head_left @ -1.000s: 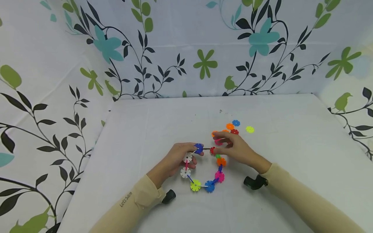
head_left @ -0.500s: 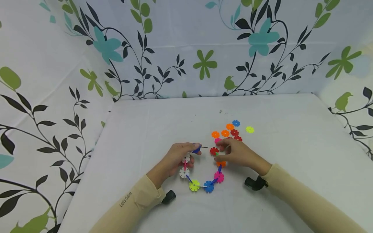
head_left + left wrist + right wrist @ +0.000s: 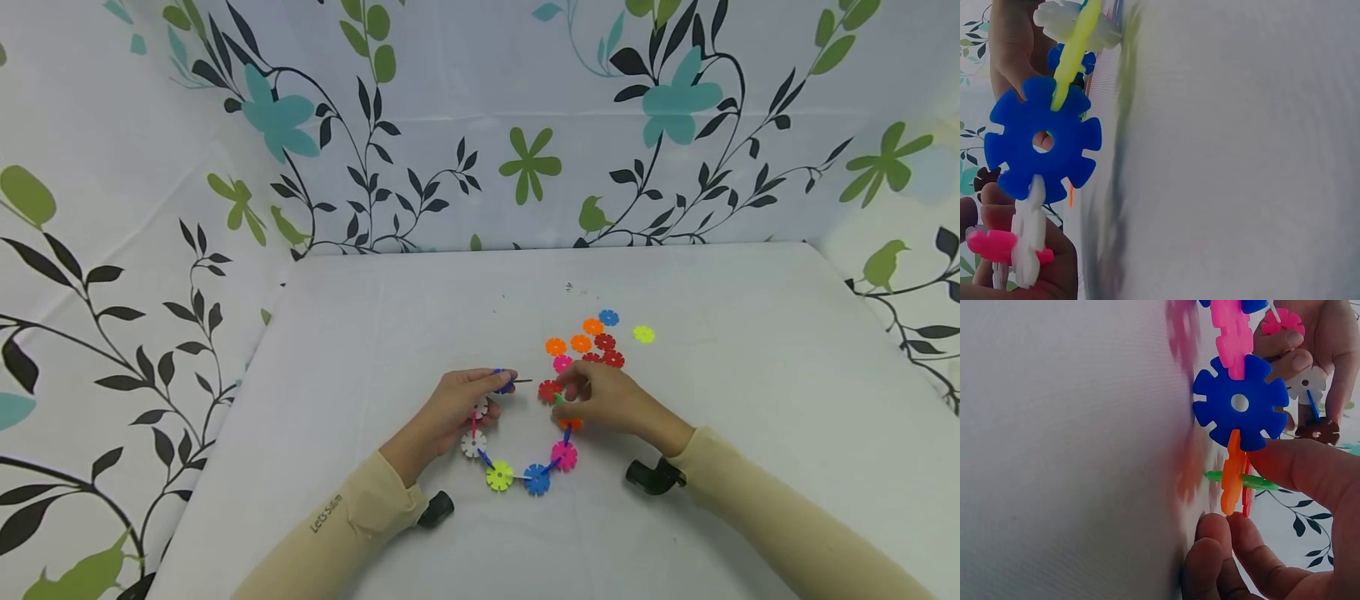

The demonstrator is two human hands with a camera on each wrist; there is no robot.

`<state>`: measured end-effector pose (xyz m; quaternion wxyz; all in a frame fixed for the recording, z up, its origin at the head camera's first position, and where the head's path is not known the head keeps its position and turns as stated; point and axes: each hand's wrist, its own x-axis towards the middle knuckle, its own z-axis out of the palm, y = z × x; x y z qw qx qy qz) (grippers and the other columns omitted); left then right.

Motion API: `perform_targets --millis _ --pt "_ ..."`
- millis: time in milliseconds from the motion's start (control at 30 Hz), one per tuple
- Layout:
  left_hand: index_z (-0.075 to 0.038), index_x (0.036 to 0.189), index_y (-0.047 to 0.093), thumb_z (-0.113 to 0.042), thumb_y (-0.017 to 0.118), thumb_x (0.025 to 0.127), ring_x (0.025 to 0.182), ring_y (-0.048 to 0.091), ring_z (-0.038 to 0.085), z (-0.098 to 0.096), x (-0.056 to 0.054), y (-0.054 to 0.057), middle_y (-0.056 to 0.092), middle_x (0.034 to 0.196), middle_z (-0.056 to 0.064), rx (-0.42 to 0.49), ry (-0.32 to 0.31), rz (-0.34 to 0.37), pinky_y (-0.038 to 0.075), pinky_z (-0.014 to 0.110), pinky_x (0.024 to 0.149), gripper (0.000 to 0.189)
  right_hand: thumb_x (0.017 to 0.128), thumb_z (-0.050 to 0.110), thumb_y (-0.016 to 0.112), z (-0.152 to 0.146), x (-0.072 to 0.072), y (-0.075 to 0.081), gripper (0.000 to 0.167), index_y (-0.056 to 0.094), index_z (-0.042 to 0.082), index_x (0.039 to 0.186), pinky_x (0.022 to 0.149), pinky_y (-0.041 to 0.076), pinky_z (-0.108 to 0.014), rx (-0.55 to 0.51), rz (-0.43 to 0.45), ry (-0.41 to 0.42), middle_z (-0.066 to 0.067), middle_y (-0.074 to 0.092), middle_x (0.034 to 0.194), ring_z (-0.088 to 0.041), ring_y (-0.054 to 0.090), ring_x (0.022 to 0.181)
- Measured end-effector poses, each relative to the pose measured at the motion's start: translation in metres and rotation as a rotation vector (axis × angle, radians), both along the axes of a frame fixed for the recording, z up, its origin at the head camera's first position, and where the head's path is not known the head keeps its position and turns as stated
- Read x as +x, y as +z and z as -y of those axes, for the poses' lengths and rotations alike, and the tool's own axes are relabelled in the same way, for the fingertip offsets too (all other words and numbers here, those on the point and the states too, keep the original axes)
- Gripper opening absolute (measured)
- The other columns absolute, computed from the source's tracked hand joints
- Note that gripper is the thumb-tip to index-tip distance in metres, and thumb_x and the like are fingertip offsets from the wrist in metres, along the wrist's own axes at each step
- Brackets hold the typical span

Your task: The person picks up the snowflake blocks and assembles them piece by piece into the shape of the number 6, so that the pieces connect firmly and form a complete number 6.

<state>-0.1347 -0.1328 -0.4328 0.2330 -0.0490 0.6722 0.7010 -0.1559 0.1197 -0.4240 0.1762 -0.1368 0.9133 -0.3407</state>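
A chain of slotted plastic snowflake discs (image 3: pixel 499 477) curves in an unclosed loop between my hands. My left hand (image 3: pixel 453 408) grips one end, with a dark blue disc (image 3: pixel 502 382) between thumb and fingers. From it juts a thin dark disc seen edge-on, brown in the right wrist view (image 3: pixel 1319 432). My right hand (image 3: pixel 611 398) holds the opposite end, thumb and fingertips about an orange disc (image 3: pixel 1233 478), a green disc (image 3: pixel 1260 482) and a red disc (image 3: pixel 549 392). A gap separates the dark disc from the red one. The right fingertips' exact contact is partly hidden.
Several loose discs, orange (image 3: pixel 581 343), red (image 3: pixel 613 358) and pink (image 3: pixel 562 363), lie just beyond my right hand. A blue disc (image 3: pixel 608 317) and a yellow disc (image 3: pixel 643 334) lie farther back. White cloth (image 3: pixel 375 317) covers the table; a patterned curtain (image 3: pixel 450 125) hangs behind.
A second ago the dark disc reached the red one; now they stand apart. My right hand has drawn its fingers in and lower, uncovering loose discs. My left hand has shifted slightly left.
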Motion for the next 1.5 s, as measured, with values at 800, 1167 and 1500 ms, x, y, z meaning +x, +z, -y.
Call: perform_targets --millis 800,1167,1500 --pt "-0.003 0.123 0.071 -0.024 0.070 0.097 0.067 0.055 0.011 -0.004 -0.002 -0.005 0.072 0.116 0.013 0.010 -0.013 -0.024 0.041 0.020 0.056 0.034 0.084 0.024 0.083 -0.001 0.008 0.003 0.039 0.064 0.005 0.113 0.060 0.056 -0.034 -0.194 -0.002 -0.033 -0.004 0.065 0.091 -0.021 0.062 0.070" --pt "-0.004 0.122 0.072 -0.025 0.070 0.097 0.069 0.058 0.013 -0.005 0.000 -0.001 0.072 0.117 0.013 0.006 -0.031 -0.035 0.044 0.020 0.057 0.033 0.084 0.023 0.083 0.001 0.011 0.000 0.037 0.064 0.009 0.112 0.061 0.057 -0.035 -0.193 -0.034 -0.040 -0.002 0.066 0.090 -0.021 0.063 0.071" --pt "-0.006 0.121 0.073 -0.026 0.069 0.098 0.073 0.059 0.015 -0.007 0.001 0.001 0.072 0.117 0.011 -0.022 -0.057 -0.077 0.044 0.021 0.059 0.031 0.083 0.026 0.085 0.006 0.021 0.003 0.038 0.069 0.009 0.112 0.056 0.054 -0.032 -0.162 -0.163 -0.062 0.003 0.065 0.084 -0.019 0.061 0.067"
